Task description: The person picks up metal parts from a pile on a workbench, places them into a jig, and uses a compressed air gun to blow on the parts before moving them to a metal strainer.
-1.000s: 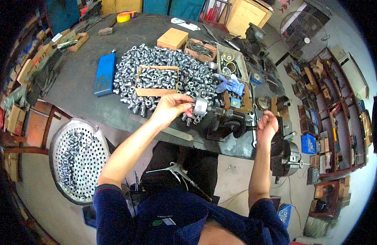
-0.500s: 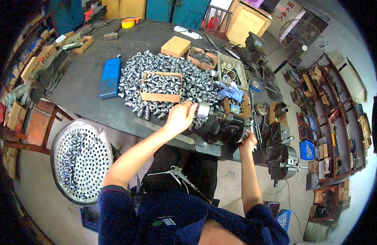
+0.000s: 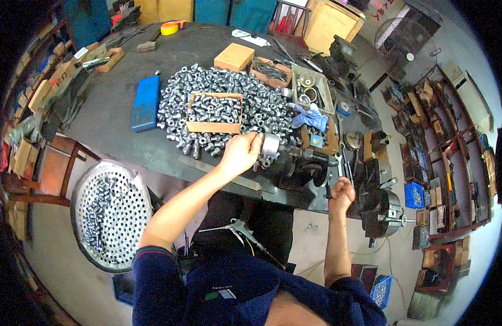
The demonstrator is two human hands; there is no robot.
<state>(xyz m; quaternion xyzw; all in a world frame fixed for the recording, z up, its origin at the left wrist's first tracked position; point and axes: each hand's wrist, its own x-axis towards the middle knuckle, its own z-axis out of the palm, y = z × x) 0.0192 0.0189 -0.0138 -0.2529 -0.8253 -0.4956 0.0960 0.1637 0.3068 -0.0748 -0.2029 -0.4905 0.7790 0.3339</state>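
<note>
Under the head camera, the left hand closes around a round steel chuck on the bench edge machine. Beside it, small metal sleeves look hard, heavy, slippery; best pinched across their sides. Right hand is fisted on a lever.

Dark metal workbench cluttered with boxes, pale grey concrete floor, round perforated metal tray at left, brown wooden shelving at right, blue cabinet doors behind
</note>
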